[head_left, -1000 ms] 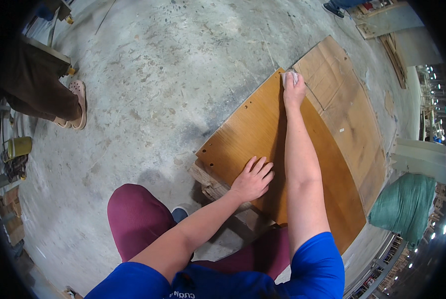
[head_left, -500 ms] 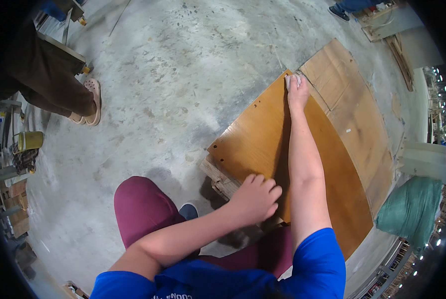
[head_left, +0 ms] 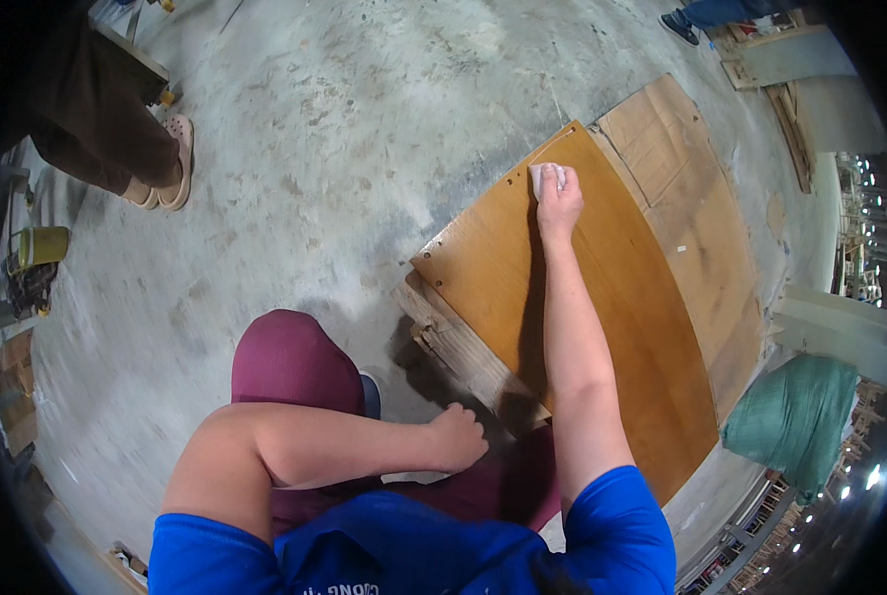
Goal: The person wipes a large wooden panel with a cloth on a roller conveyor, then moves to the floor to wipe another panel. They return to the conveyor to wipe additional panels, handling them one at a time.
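A varnished brown wooden panel point(head_left: 612, 297) with one curved side lies in front of me, small holes along its far left edge. My right hand point(head_left: 560, 205) is closed on a white cloth point(head_left: 541, 178) and presses it onto the panel close to the far corner. Near my lap, left of the panel's near edge, my left hand point(head_left: 457, 438) hangs with its fingers curled in, nothing visible in them.
Beneath the panel are a rough wooden support point(head_left: 463, 342) and a sheet of cardboard point(head_left: 706, 233) on the concrete floor point(head_left: 315, 178). A green sack point(head_left: 793, 421) sits at right. Another person's clog-clad feet point(head_left: 173, 169) are at far left, near a yellow-green bucket point(head_left: 45, 246).
My right hand has slid the cloth left and slightly nearer along the panel. My left hand has drawn back from above the panel toward my lap, its fingers curling in.
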